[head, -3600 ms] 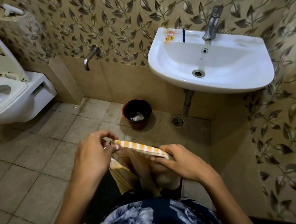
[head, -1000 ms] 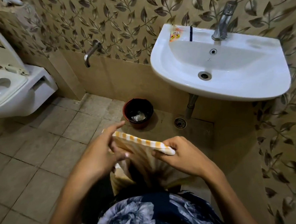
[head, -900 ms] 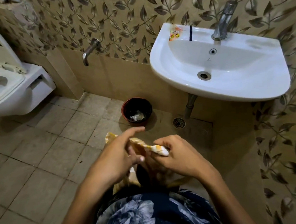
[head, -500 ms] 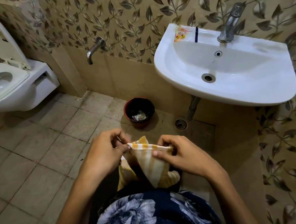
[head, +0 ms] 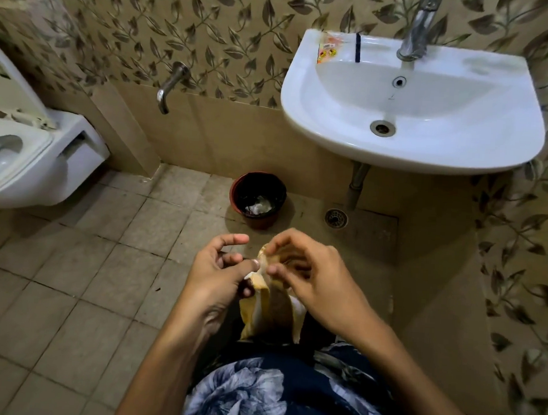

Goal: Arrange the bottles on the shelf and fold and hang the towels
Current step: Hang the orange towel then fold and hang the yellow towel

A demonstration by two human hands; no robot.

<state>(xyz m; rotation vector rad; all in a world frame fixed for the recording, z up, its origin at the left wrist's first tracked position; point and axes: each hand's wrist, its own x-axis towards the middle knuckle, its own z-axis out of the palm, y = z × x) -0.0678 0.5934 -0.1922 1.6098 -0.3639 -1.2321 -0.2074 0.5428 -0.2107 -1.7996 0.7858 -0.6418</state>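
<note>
Both hands have drawn together: the left hand (head: 222, 276) and right hand (head: 307, 273) now pinch the striped towel (head: 268, 306) into a narrower fold, hanging still ahead.

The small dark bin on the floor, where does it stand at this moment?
In the head view the bin stands on the tiled floor against the back wall, just left of the sink and its drain pipe, beyond the two hands.
</note>
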